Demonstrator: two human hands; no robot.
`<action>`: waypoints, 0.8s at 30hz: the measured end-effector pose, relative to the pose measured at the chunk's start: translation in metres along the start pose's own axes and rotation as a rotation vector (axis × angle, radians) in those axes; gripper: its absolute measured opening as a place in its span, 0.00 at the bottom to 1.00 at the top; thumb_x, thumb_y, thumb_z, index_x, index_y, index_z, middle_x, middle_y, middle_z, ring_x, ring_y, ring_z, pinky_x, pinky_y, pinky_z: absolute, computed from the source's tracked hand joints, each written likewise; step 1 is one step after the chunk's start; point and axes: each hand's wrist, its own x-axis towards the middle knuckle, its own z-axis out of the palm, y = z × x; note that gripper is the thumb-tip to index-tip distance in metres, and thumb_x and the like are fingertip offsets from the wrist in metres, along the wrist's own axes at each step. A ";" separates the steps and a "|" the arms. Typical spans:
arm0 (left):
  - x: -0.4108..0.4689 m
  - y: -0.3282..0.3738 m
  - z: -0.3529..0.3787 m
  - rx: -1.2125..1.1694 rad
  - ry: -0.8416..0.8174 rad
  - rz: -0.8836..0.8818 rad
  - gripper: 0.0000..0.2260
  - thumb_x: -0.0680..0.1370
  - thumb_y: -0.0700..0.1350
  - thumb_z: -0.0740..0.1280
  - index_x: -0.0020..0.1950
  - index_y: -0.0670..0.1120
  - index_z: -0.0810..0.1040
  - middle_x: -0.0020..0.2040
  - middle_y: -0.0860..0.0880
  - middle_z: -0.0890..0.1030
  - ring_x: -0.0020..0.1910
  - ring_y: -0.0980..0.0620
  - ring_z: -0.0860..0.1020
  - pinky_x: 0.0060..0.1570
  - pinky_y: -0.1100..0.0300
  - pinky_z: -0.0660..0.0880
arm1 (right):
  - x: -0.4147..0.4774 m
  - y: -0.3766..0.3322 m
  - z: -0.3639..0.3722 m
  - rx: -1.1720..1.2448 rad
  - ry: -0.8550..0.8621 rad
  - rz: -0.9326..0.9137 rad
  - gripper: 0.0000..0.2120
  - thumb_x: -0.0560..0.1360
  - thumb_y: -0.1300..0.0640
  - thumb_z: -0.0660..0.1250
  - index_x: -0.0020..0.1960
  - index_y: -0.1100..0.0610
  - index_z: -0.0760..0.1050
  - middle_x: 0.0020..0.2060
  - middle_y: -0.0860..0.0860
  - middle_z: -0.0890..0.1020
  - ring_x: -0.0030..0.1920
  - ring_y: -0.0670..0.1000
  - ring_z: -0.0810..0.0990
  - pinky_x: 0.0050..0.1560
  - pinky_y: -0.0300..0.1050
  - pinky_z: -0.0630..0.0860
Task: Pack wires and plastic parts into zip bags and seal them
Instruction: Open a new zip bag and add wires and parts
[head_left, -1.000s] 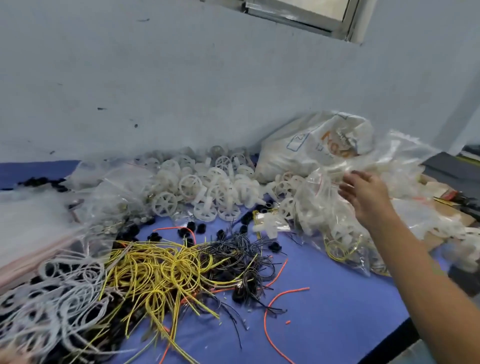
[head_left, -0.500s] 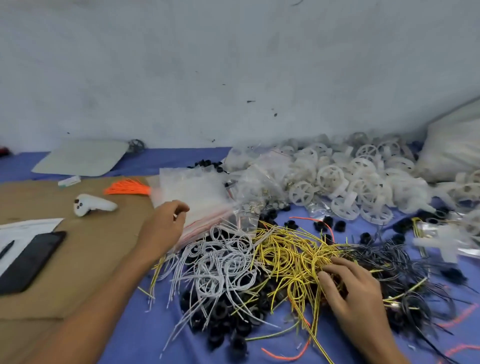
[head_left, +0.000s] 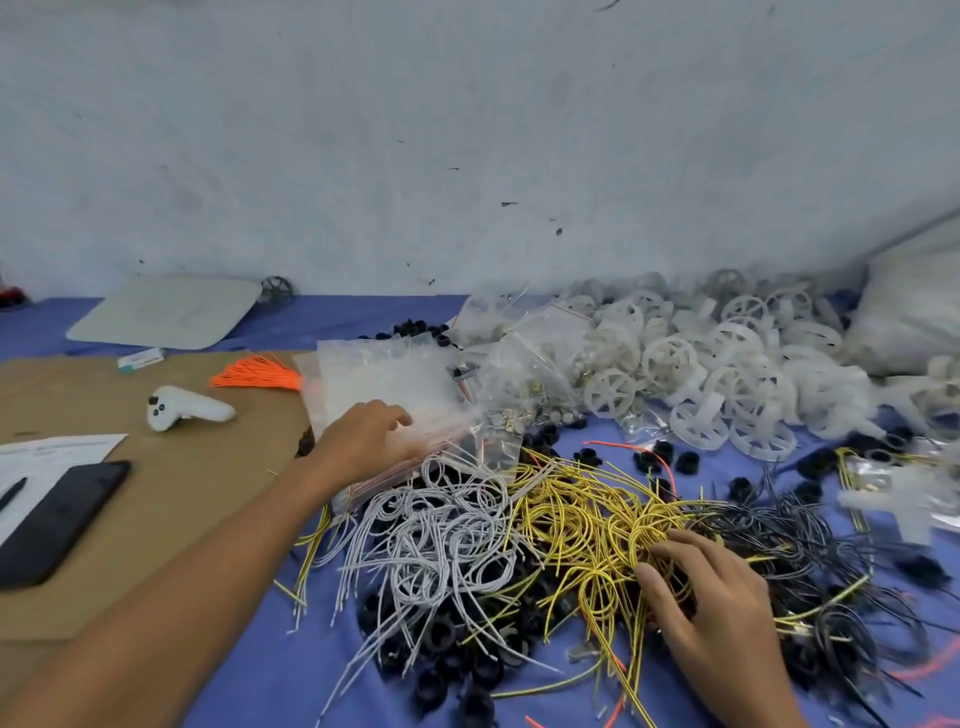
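Hands lie differently than half a second before. The left hand (head_left: 363, 441) was then at the near edge of the stack of zip bags (head_left: 384, 379); now it rests on top of this stack with bent fingers, and whether it pinches a bag one cannot tell. The right hand (head_left: 717, 597) stays in the yellow wires (head_left: 571, 514), fingers and thumb curled around some strands. One second before, the view faced more to the right, and the right hand was raised at filled bags.

The table (head_left: 311, 675) has a blue cover. White wires (head_left: 441, 535) lie just left of the yellow ones, black wires (head_left: 810, 545) to the right, and black rings (head_left: 447, 639) lie under them. White plastic wheels (head_left: 670, 364) are piled behind, near the wall (head_left: 467, 130), which is pale with small dark marks. At the left, a cardboard sheet (head_left: 182, 499) carries a phone (head_left: 57, 519), a white controller (head_left: 187, 410) and an orange wire bundle (head_left: 260, 375).
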 end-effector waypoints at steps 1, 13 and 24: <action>0.000 0.005 0.001 0.009 -0.046 0.026 0.17 0.75 0.64 0.67 0.56 0.55 0.78 0.49 0.56 0.77 0.48 0.54 0.75 0.50 0.53 0.76 | 0.000 0.000 0.000 -0.003 -0.006 0.000 0.20 0.73 0.38 0.59 0.52 0.50 0.81 0.55 0.48 0.81 0.58 0.53 0.78 0.59 0.50 0.66; 0.003 0.012 0.006 -0.008 -0.056 0.023 0.10 0.79 0.54 0.65 0.53 0.50 0.80 0.49 0.53 0.81 0.48 0.51 0.78 0.49 0.53 0.76 | -0.002 0.000 0.000 -0.029 0.014 -0.028 0.19 0.74 0.39 0.59 0.51 0.50 0.81 0.53 0.47 0.81 0.57 0.52 0.78 0.58 0.49 0.66; 0.006 0.004 0.006 -0.503 -0.110 -0.206 0.07 0.74 0.51 0.73 0.41 0.49 0.83 0.42 0.52 0.83 0.43 0.53 0.79 0.42 0.59 0.74 | -0.003 -0.004 -0.002 -0.040 -0.001 -0.038 0.19 0.75 0.39 0.59 0.52 0.50 0.80 0.52 0.45 0.80 0.57 0.51 0.78 0.58 0.48 0.67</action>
